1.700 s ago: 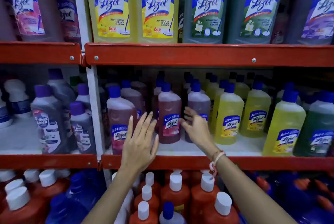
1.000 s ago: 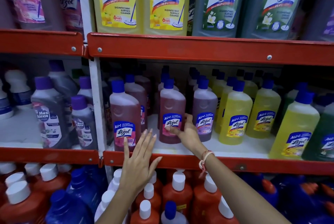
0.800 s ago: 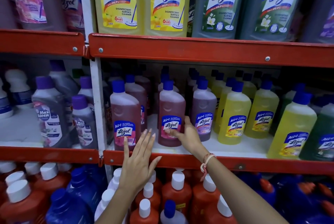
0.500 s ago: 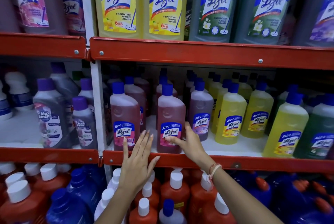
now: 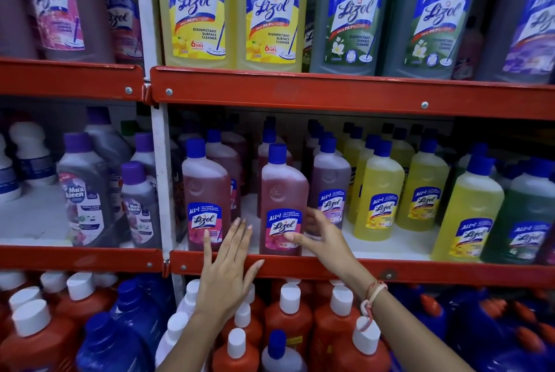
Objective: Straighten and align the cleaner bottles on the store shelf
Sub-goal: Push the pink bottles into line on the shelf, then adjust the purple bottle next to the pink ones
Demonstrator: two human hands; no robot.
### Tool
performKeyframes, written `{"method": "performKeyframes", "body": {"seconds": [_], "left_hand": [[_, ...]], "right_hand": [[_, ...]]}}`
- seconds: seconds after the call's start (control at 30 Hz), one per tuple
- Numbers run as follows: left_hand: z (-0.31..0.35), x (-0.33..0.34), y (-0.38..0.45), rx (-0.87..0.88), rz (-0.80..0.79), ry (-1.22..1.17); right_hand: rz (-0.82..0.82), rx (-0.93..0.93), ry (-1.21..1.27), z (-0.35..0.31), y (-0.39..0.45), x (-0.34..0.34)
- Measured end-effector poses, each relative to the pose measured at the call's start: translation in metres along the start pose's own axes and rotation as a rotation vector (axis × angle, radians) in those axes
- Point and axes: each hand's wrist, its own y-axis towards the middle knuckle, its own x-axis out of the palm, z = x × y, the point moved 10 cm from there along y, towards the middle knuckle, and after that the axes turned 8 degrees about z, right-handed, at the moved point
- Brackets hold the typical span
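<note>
Red-edged store shelving (image 5: 300,92) is filling the whole view, and on its middle tier a pink Lizol bottle (image 5: 282,203) with a blue cap is standing upright at the front lip, label facing out. Just to its left, a second pink Lizol bottle (image 5: 205,197) is standing at the same front edge, with a gap between the two. Behind and to the right, a purple Lizol bottle (image 5: 330,188) is sitting a little further back, and yellow Lizol bottles (image 5: 380,200) are lining up beyond it, followed by green ones (image 5: 525,221) at the far right. Across the white upright post (image 5: 162,179), Max Kleen bottles (image 5: 85,197) are crowding the neighbouring bay. Large yellow and green Lizol jugs (image 5: 270,11) are sitting on the tier above, while orange bottles with white caps (image 5: 288,320) and blue bottles (image 5: 120,338) are packing the tier below. The right hand (image 5: 326,239) is cupping the lower right side of the front pink bottle, thumb lying across its label and fingers curling behind it in a loose, half-open hold. The left hand (image 5: 228,269) is hovering flat and spread wide in front of the shelf lip, between the two pink bottles, gripping nothing; whether its fingertips are touching the left bottle cannot be told.
</note>
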Motion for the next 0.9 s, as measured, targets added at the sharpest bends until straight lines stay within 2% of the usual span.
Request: {"method": "performKeyframes", "body": {"seconds": [0.1,0.17,0.23,0.33,0.43,0.57,0.67,0.9], "left_hand": [[-0.002,-0.003,-0.001,-0.007,0.0,-0.006],[-0.001,-0.005,-0.002,-0.007,0.004,-0.006],[-0.001,-0.004,-0.006,-0.013,-0.009,-0.018],[-0.002,-0.005,-0.006,-0.008,-0.015,-0.011],[-0.006,0.01,0.009,-0.037,-0.004,0.0],[-0.007,0.006,0.006,-0.026,0.017,-0.004],[-0.004,0.004,0.005,-0.012,0.021,0.002],[-0.001,0.005,0.001,-0.016,0.005,-0.014]], "right_hand": [[0.245,-0.024,0.023,0.0,-0.002,-0.042],[0.416,-0.028,-0.05,0.007,-0.002,-0.07],[0.473,0.003,-0.162,0.018,0.002,-0.082],[0.407,0.078,-0.186,0.032,0.019,-0.078],[0.274,0.121,-0.088,0.047,0.061,-0.065],[0.193,0.267,0.1,0.063,0.073,-0.054],[0.161,0.295,0.179,0.07,0.073,-0.053],[0.101,0.253,0.171,0.071,0.058,-0.058]]}}
